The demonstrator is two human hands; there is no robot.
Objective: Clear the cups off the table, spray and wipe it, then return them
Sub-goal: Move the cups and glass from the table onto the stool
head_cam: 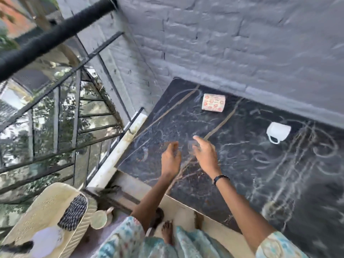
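A white cup with a handle stands on the dark marble table, toward the far right near the wall. A floral-patterned cup stands further back, close to the wall. My left hand and my right hand hover side by side over the table's left part, both blurred by motion. The left fingers hang loosely curled and the right fingers reach forward; neither holds anything I can make out. Both hands are well short of the cups.
A cream plastic chair at lower left carries a striped cloth and a white object. A pale round cup-like thing sits beside it. A grey brick wall backs the table and a black railing runs on the left.
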